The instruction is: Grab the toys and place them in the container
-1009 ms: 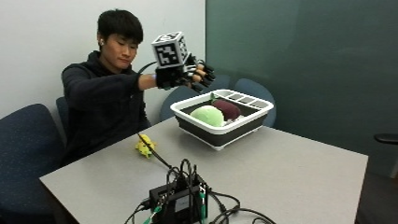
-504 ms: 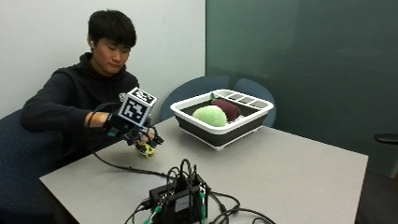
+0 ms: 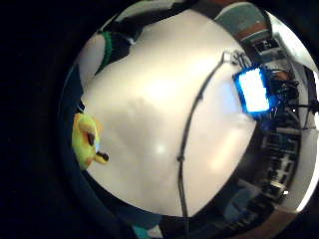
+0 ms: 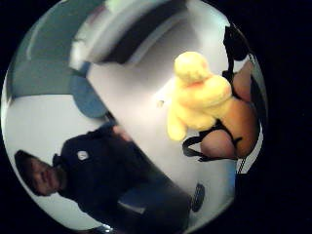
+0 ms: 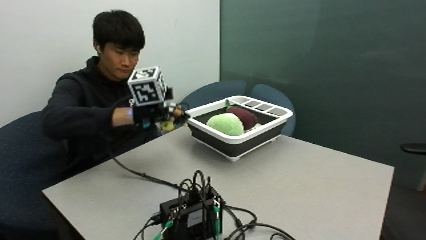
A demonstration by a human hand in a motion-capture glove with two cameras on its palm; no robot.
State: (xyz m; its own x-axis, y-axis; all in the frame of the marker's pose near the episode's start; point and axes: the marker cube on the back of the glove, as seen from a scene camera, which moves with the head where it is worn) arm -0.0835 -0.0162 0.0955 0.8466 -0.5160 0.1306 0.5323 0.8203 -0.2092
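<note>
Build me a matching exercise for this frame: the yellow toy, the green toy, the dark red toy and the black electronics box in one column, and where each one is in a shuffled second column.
Things:
1. yellow toy
2. green toy
3. dark red toy
4. black electronics box

Places:
A. in the container, on the side nearer the person
B. on the table at its near edge, among cables
C. held in the gloved right hand, above the table, beside the container
D. in the container, behind the green one

Pairs: 1-C, 2-A, 3-D, 4-B
</note>
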